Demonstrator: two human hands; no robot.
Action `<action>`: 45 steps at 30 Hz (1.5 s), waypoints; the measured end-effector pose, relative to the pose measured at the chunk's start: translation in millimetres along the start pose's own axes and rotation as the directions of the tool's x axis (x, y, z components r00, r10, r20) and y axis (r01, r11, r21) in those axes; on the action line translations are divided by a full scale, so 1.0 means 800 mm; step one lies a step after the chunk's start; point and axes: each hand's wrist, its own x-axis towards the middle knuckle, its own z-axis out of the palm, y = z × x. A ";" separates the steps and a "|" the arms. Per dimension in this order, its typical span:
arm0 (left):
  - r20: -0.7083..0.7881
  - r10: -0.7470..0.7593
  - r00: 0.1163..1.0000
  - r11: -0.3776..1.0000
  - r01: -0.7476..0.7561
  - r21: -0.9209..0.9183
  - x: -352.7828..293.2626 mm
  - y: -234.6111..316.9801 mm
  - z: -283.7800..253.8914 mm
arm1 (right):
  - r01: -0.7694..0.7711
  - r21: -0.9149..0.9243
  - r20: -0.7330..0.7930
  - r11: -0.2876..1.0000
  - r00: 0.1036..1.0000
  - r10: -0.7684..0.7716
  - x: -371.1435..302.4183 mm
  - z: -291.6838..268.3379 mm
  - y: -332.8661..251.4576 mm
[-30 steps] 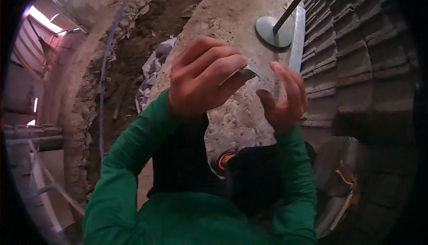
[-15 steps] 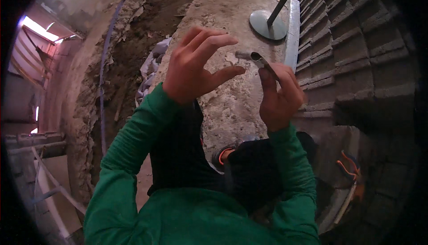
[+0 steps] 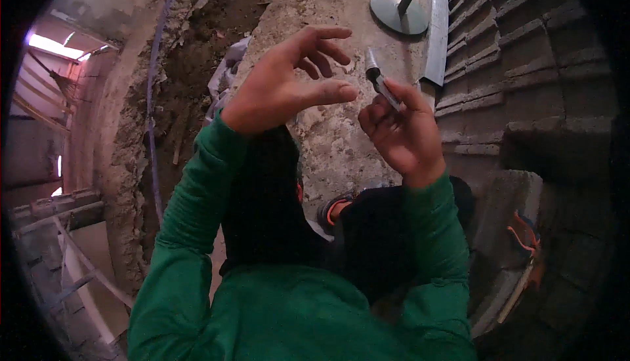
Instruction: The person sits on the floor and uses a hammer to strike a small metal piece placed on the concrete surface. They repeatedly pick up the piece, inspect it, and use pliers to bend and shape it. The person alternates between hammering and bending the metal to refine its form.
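Observation:
My right hand [image 3: 408, 128] pinches a small grey metal piece [image 3: 372, 60] between thumb and fingers. Its far end looks like a short hollow tube, and a flat strip runs from it back into my grip; I cannot make out its exact kind. Across a small gap, my left hand [image 3: 289, 79] hovers with spread, slightly curved fingers and holds nothing. Its thumb points toward the metal piece without touching it. Both hands are raised above the rough concrete strip [image 3: 328, 6], in front of my knees.
A pole on a round metal base [image 3: 398, 13] stands ahead, beside a long pale metal strip [image 3: 436, 39]. Stacked grey blocks [image 3: 479, 65] line the right. Orange-handled pliers [image 3: 523, 233] lie at lower right. A blue hose [image 3: 155, 65] runs along the dirt trench at left.
My right hand has turned more palm-up, so the metal piece's tube end now points away from me. My left hand has shifted slightly left, fingers still spread.

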 end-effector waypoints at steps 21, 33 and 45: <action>0.029 -0.063 0.998 0.994 0.065 -0.083 0.002 0.001 0.011 | -0.107 -0.045 -0.059 0.993 0.993 0.104 -0.003 -0.006 0.006; -0.108 -0.156 0.982 0.987 0.151 -0.054 -0.005 0.007 0.039 | 0.463 -0.464 0.008 0.755 0.855 -0.519 -0.009 0.030 0.026; -0.122 -0.046 0.992 0.997 0.037 -0.073 -0.019 0.009 0.034 | 0.546 -0.728 0.282 0.414 0.789 -0.545 -0.018 0.042 0.007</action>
